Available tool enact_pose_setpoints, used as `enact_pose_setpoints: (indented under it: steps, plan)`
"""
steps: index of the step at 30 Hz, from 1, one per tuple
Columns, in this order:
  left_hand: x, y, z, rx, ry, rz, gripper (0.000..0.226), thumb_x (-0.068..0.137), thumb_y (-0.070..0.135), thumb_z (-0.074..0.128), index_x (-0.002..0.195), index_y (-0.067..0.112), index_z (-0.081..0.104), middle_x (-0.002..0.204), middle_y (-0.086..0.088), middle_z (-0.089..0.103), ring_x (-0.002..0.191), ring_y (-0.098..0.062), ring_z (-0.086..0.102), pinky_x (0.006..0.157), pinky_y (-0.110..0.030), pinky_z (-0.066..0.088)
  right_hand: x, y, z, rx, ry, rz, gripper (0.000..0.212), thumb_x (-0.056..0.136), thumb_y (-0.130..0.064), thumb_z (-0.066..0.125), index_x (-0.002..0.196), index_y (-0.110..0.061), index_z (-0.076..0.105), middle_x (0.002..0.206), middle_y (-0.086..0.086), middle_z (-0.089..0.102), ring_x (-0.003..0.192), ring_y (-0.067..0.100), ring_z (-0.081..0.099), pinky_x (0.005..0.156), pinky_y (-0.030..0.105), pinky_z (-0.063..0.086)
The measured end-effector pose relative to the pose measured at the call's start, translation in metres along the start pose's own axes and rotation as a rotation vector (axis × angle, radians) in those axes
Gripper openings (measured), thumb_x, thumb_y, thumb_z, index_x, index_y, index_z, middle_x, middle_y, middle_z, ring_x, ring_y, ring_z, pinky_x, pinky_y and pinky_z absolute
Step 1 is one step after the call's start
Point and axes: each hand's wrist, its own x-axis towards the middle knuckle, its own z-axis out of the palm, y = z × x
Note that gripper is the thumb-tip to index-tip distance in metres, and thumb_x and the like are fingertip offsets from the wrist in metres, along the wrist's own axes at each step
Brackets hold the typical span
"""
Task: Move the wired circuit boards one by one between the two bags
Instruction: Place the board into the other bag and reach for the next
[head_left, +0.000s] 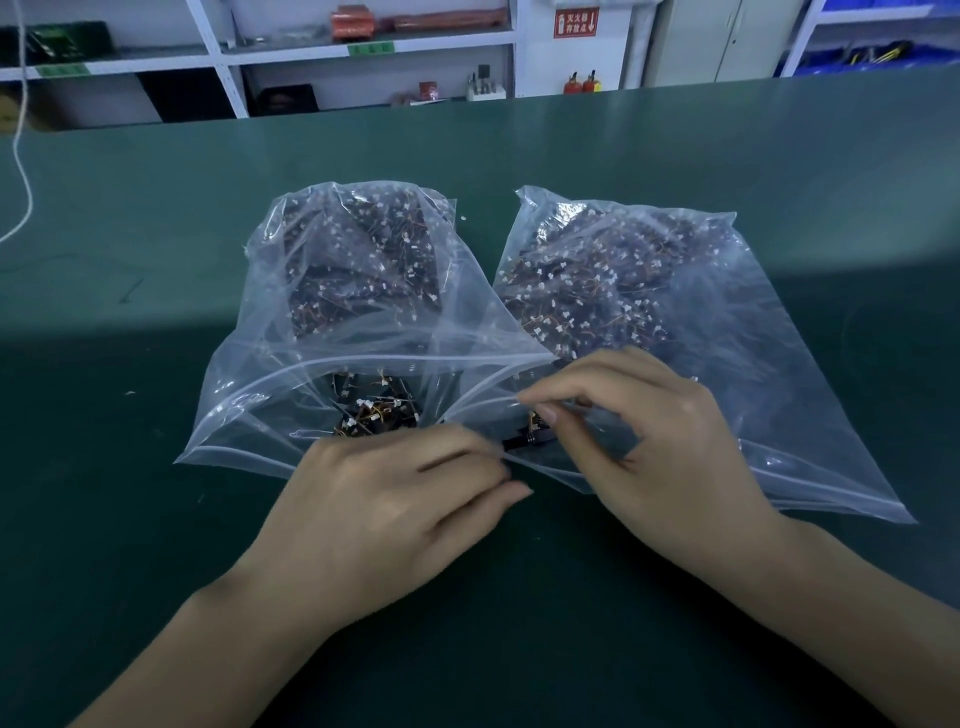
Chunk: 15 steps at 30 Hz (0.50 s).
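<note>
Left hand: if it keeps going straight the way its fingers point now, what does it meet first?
The left hand points right, toward the open mouth of the right bag. It would probably first meet a dark circuit board lying there, next to the right hand. Depth is unclear, so the bag's plastic may come first.

1. One view only, taken from the head, aimed forward and down.
2. The table (156, 218) is seen from close above; both hands and two bags fill the centre.
3. Shelves (291, 57) are caught along the top edge, well beyond the table.
</note>
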Motion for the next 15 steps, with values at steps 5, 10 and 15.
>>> enact_pose_setpoints:
  steps: [5, 10, 15]
  plan:
    - [-0.001, -0.012, -0.018, 0.025, -0.262, -0.088, 0.062, 0.090, 0.087, 0.049, 0.070, 0.028, 0.049, 0.053, 0.014, 0.043, 0.044, -0.008, 0.044, 0.044, -0.025, 0.032, 0.000, 0.000, 0.001, -0.007, 0.002, 0.010, 0.019, 0.099, -0.010, 0.073, 0.111, -0.023, 0.079, 0.101, -0.015, 0.071, 0.097, 0.014, 0.067, 0.078, 0.038, 0.057]
    - [-0.008, -0.021, -0.019, 0.006, -0.399, -0.204, 0.077, 0.071, 0.109, 0.031, 0.079, 0.035, 0.047, 0.047, 0.013, 0.045, 0.043, -0.004, 0.045, 0.050, -0.020, 0.031, -0.001, 0.000, 0.001, -0.007, -0.012, 0.016, 0.018, 0.099, -0.011, 0.073, 0.111, -0.023, 0.079, 0.100, -0.016, 0.071, 0.097, 0.014, 0.067, 0.079, 0.038, 0.056]
    - [-0.005, -0.014, -0.017, 0.004, -0.390, -0.157, 0.060, 0.084, 0.094, 0.045, 0.076, 0.034, 0.045, 0.050, 0.016, 0.044, 0.045, -0.005, 0.046, 0.046, -0.025, 0.041, 0.000, -0.001, 0.002, -0.009, -0.018, 0.029, 0.018, 0.099, -0.011, 0.072, 0.110, -0.024, 0.079, 0.099, -0.015, 0.070, 0.095, 0.017, 0.067, 0.079, 0.039, 0.056]
